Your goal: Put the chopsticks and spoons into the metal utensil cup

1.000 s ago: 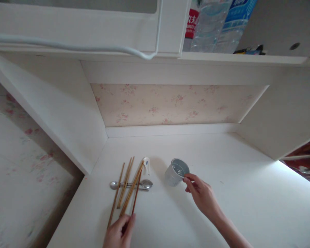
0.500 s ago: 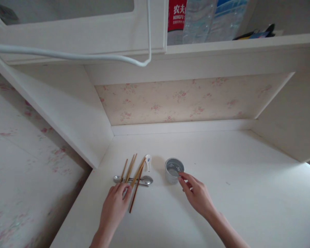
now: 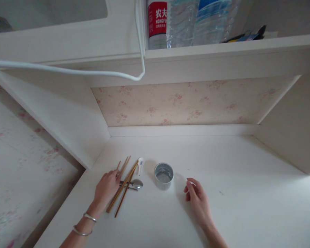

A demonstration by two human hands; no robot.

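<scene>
Several wooden chopsticks (image 3: 124,187) lie fanned out on the white desk top (image 3: 235,193), across a metal spoon (image 3: 136,184). My left hand (image 3: 106,188), with two bangles on the wrist, rests on their left side, fingers together and bent down over some of the chopsticks and the spoon's handle. A small white ceramic spoon (image 3: 140,165) lies just behind them. A grey perforated metal cup (image 3: 164,176) stands upright to the right. My right hand (image 3: 196,200) hovers a little right of the cup, not touching it, fingers loosely curled and holding nothing.
A white side panel (image 3: 67,127) walls the desk on the left, and a floral back wall (image 3: 181,105) closes the rear. On the shelf (image 3: 222,46) overhead stand water bottles (image 3: 186,20). A white cable (image 3: 67,70) hangs across below the shelf.
My right hand has let go of the cup's rim and drawn back to the right; the cup went from tilted to upright. My left hand has moved forward onto the chopsticks.
</scene>
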